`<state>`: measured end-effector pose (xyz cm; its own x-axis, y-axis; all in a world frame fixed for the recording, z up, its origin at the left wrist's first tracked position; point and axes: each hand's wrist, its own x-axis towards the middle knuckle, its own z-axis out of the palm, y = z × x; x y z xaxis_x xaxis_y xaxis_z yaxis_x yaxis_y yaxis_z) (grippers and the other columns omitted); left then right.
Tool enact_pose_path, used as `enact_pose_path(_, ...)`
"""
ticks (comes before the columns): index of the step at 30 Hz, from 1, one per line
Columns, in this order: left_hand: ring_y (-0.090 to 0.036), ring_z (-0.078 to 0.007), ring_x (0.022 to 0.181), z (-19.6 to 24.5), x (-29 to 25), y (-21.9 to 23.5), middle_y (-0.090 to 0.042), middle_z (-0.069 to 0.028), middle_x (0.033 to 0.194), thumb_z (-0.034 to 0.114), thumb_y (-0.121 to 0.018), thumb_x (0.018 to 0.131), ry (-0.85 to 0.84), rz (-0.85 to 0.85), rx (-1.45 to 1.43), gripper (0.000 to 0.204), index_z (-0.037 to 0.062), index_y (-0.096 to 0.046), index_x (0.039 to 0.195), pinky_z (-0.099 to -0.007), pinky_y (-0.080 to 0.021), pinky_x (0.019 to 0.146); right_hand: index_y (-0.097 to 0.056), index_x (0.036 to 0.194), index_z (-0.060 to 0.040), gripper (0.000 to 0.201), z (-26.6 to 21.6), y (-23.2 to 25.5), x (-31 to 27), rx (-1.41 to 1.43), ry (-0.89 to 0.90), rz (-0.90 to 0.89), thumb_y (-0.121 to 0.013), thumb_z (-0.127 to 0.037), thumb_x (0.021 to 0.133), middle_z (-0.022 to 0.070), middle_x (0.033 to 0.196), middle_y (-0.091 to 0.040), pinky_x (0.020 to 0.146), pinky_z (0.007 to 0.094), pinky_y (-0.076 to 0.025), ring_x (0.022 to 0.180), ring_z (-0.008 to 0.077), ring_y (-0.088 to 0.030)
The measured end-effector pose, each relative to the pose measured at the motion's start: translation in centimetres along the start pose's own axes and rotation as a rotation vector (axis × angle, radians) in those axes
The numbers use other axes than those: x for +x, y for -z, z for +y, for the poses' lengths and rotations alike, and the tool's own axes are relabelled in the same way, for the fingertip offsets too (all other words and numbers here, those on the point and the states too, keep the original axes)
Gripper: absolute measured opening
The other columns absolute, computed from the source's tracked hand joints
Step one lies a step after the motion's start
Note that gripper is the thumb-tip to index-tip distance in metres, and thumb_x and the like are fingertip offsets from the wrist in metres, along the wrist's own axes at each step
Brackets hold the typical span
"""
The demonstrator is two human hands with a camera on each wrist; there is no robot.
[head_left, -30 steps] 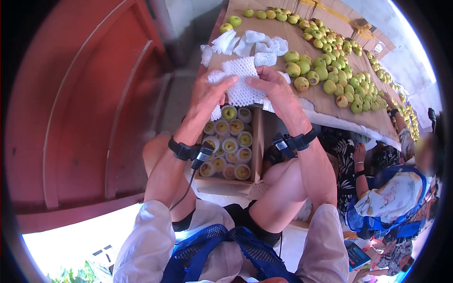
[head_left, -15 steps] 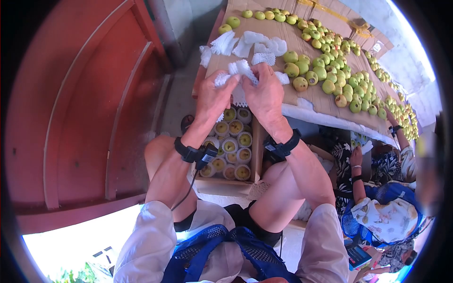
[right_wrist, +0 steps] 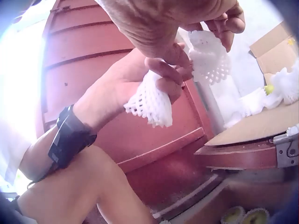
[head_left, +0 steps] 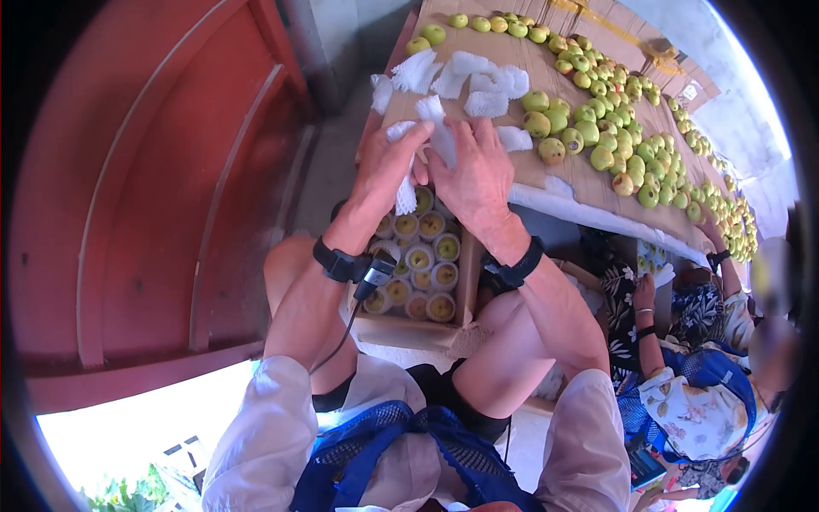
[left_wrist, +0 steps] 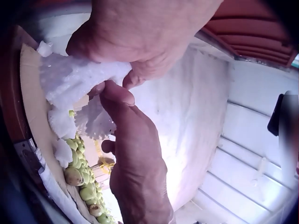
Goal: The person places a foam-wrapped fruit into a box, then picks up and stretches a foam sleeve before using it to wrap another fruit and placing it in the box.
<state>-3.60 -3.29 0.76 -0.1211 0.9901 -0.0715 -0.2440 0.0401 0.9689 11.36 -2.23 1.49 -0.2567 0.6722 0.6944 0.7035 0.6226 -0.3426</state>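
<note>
Both hands meet above the table's near edge. The left hand point(head_left: 386, 175) grips white foam netting point(head_left: 405, 194), its frilled end hanging below the fingers in the right wrist view point(right_wrist: 152, 102). Close beside it, the right hand point(head_left: 474, 177) has fingers bent around another part of foam netting point(head_left: 431, 109); this part spreads out past the fingertips in the right wrist view point(right_wrist: 209, 58). In the left wrist view, foam point(left_wrist: 74, 77) lies between the left hand point(left_wrist: 145, 35) and right hand point(left_wrist: 138, 154). Whether it is one piece or several cannot be told.
A cardboard box point(head_left: 401, 331) of net-wrapped apples point(head_left: 421, 258) stands below the hands. Loose foam nets point(head_left: 488, 104) and many green apples point(head_left: 589, 132) lie on the cardboard-covered table point(head_left: 546, 175). A red door is left; another person point(head_left: 699, 401) sits right.
The netting, stretched flat between the hands earlier, was bunched up and now hangs narrow from the left hand. The right hand's fingers have loosened and point more upward.
</note>
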Motion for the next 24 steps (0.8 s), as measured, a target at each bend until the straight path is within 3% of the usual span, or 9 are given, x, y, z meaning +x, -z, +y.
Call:
enact_pose_path(8,-0.056,-0.0106,0.055,0.2,0.2,0.2,-0.072,-0.0129,0.112,0.026,-0.071,0.097,-0.004,-0.103,-0.191,0.042,0.0035,-0.056,0.129,-0.0253,-0.043,0.047,-0.067,0.112,-0.0040,0.038,1.4,-0.3,0.2,0.055,-0.104,-0.014,-0.067,-0.003,0.073,0.0135,0.104,-0.062,0.080,0.0456,-0.055,0.097,0.0351,-0.065)
enact_pose_path(17,-0.055,-0.0119,0.053,0.3,0.0,0.3,-0.072,-0.0118,0.110,0.026,-0.069,0.099,0.029,-0.107,-0.223,0.040,0.0036,-0.055,0.130,-0.0261,-0.043,0.046,-0.067,0.115,-0.0029,0.035,1.2,-0.3,-0.1,0.028,-0.045,0.007,-0.065,-0.003,0.080,0.0134,0.108,-0.063,0.081,0.0454,-0.056,0.099,0.0348,-0.065)
enact_pose_path(20,-0.060,-0.0123,0.065,0.3,-0.3,0.1,-0.069,-0.0084,0.111,0.031,-0.068,0.101,0.035,-0.073,-0.270,0.041,0.0050,-0.056,0.131,-0.0270,-0.046,0.053,-0.067,0.115,-0.0020,0.034,1.3,0.0,0.1,0.088,-0.101,0.011,-0.065,-0.002,0.081,0.0134,0.110,-0.063,0.080,0.0440,-0.056,0.097,0.0354,-0.066)
enact_pose_path(24,-0.061,-0.0135,0.090,-0.6,0.9,0.5,-0.064,-0.0043,0.114,0.035,-0.067,0.102,0.030,-0.161,-0.375,0.043,0.0082,-0.056,0.134,-0.0302,-0.049,0.068,-0.068,0.116,-0.0011,0.033,0.2,0.9,-0.1,0.124,-0.111,0.002,-0.066,-0.004,0.083,0.0133,0.110,-0.063,0.077,0.0422,-0.056,0.092,0.0355,-0.068)
